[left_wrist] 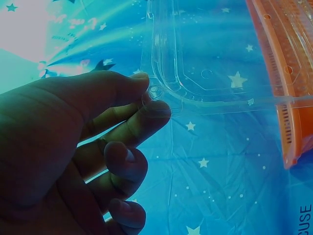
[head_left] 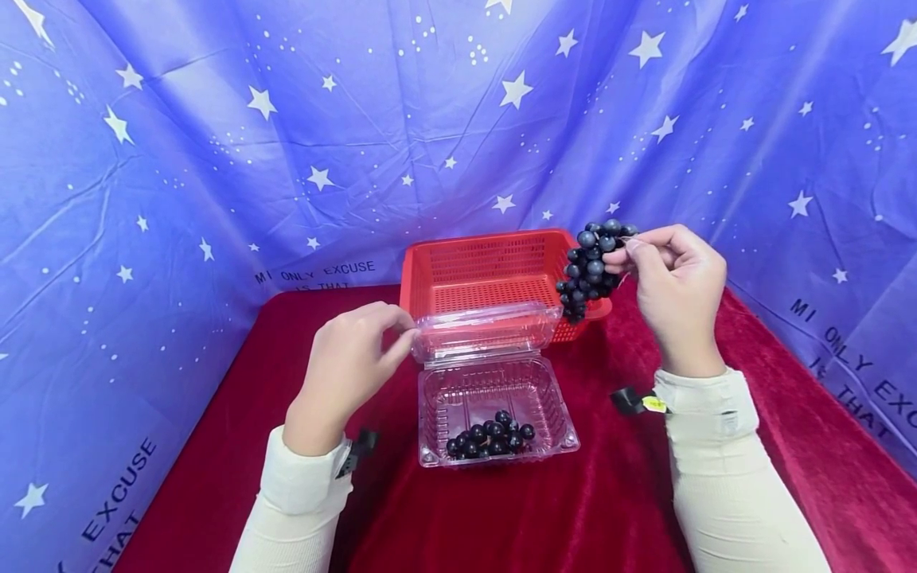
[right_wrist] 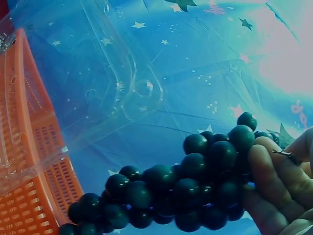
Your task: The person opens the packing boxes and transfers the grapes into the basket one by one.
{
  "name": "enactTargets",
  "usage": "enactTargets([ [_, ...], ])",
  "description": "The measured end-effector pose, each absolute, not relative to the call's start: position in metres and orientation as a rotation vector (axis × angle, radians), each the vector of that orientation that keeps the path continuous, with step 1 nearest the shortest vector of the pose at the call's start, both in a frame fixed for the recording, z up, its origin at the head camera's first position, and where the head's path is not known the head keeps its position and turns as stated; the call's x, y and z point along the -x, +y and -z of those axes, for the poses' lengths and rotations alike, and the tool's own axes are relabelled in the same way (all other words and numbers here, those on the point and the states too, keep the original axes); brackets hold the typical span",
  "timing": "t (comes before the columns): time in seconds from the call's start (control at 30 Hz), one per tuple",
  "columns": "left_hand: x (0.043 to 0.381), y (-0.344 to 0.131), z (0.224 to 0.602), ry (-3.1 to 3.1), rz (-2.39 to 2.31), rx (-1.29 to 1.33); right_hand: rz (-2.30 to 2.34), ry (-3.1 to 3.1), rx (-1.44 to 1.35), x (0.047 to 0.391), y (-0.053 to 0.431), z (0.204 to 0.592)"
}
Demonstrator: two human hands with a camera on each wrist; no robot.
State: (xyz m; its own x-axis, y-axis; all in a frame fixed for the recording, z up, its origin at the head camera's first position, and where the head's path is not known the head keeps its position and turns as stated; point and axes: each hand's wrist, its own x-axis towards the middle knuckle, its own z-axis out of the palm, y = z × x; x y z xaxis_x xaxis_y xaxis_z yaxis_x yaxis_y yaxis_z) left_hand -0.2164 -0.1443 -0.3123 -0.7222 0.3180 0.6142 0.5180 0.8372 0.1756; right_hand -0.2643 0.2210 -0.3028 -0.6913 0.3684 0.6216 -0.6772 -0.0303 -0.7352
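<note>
My left hand (head_left: 351, 358) pinches the corner of the raised lid (left_wrist: 178, 93) of a clear plastic clamshell box between thumb and forefinger. The box's base (head_left: 552, 390) stands on the red cloth, with a small bunch of dark grapes (head_left: 494, 436) lying along its near side. My right hand (head_left: 677, 282) holds a larger bunch of dark grapes (head_left: 591, 263) by its stem, and the bunch hangs over the right end of the red basket. In the right wrist view the fingers (right_wrist: 266, 171) grip the stem end of this bunch (right_wrist: 186, 191).
A red perforated plastic basket (head_left: 487, 274) stands right behind the clamshell box, partly seen through the lid. Dark red velvet cloth (head_left: 301, 398) covers the table. A blue curtain with white stars (head_left: 401, 119) surrounds the table at the back and sides.
</note>
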Motion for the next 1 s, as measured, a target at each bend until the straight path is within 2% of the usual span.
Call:
enactTargets([
  [0.33,0.217,-0.145,0.314,-2.419,0.45,0.609,-1.794,-1.471,-0.331,0.27,0.213,0.31],
  [1.0,0.216,-0.145,0.312,-2.421,0.449,0.617,-1.664,-1.897,-0.21,0.29,0.205,0.336],
])
